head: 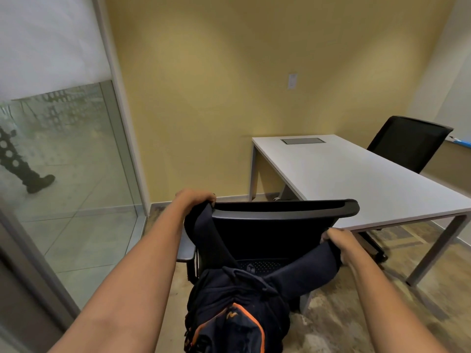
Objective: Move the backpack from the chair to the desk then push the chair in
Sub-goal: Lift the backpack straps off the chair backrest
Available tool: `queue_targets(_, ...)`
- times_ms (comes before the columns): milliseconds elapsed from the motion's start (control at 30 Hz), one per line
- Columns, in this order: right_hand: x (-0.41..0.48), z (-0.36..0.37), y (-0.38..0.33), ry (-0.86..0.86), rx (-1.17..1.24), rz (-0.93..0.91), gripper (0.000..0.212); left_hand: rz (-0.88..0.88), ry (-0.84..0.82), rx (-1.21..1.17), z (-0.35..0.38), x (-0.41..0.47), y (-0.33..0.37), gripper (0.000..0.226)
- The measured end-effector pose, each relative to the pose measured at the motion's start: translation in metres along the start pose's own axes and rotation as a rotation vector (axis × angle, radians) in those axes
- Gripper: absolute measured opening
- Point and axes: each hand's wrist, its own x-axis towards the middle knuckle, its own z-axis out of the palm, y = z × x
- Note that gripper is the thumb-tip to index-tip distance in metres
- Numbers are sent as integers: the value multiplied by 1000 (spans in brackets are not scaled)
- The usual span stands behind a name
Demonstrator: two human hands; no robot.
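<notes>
A dark navy backpack with orange trim hangs by its two straps behind the backrest of a black office chair, low in the middle of the view. My left hand grips the left strap at the chair's top left corner. My right hand grips the right strap beside the backrest's right edge. The white desk stands beyond the chair to the right, and the chair's back faces me.
A second black chair stands at the desk's far side. A glass wall runs along the left, with a person's leg and shoe behind it. A yellow wall is at the back. The desk's grey leg stands at the right.
</notes>
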Motion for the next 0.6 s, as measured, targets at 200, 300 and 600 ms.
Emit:
queue_targets(200,-23,22,0,-80,207,10,32,1,-188,-236,-12,0,-20,22)
queue_targets(300,-36,37,1,-87,281,-13,39,-4,-220,-314,-20,1,-32,25)
queue_targets(600,-88,141,9,-230,334,-67,34,-153,60,-603,-26,22,-111,53)
